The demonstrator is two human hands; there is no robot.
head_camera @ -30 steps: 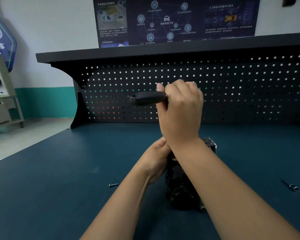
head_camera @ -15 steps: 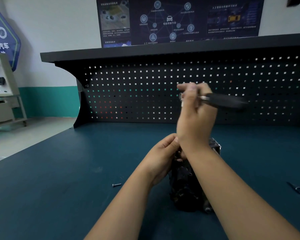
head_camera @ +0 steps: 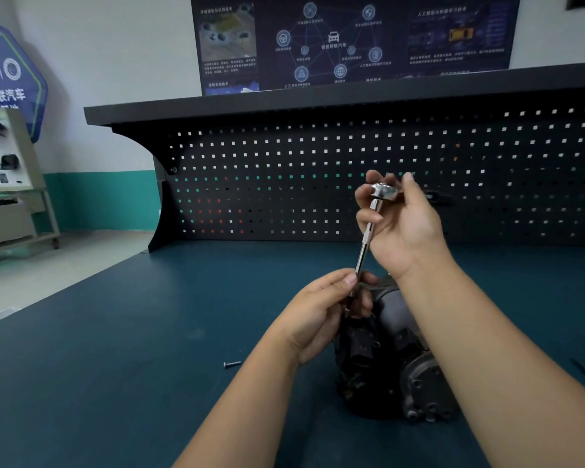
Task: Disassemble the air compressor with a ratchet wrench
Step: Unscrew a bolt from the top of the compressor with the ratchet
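Here the ratchet wrench stands nearly upright, tip down toward compressor.

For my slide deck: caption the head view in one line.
Right hand grips the ratchet; left hand pinches its extension at the compressor on the bench.

Blue benchtop, black pegboard behind, dark poster above, display stand far left.

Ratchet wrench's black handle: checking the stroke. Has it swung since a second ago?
Yes. The ratchet wrench's black handle swung left to right across the perforated black pegboard, now past the right hand.
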